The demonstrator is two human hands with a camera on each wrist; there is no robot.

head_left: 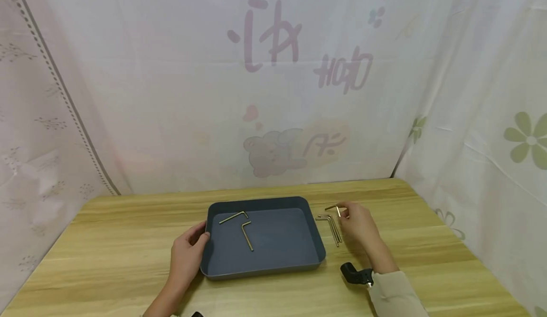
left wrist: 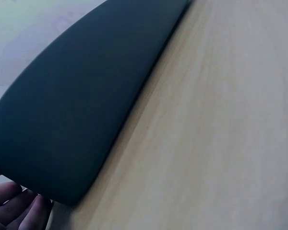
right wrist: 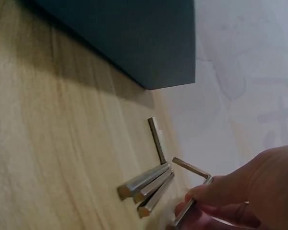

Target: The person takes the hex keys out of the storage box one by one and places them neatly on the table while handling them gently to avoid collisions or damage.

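Note:
A dark grey-blue rectangular tray [head_left: 278,241] sits on the table in the head view. My left hand [head_left: 185,253] grips its left wall, thumb at the rim and fingers along the outside; some of those fingers show in the left wrist view. Two brass-coloured hex keys lie inside the tray, one [head_left: 232,217] towards the back left and another [head_left: 246,237] nearer the middle. Right of the tray, my right hand [head_left: 361,224] pinches an L-shaped hex key [right wrist: 191,167] between thumb and fingers. Just beside it, three more hex keys [right wrist: 145,182] lie nested together on the tabletop.
The wood-grain table [head_left: 119,250] extends around the tray on every side. Patterned pale curtains [head_left: 179,94] hang behind and at both sides. A black wrist-worn device [head_left: 356,275] is on my right wrist, beside the light sleeve [head_left: 397,293].

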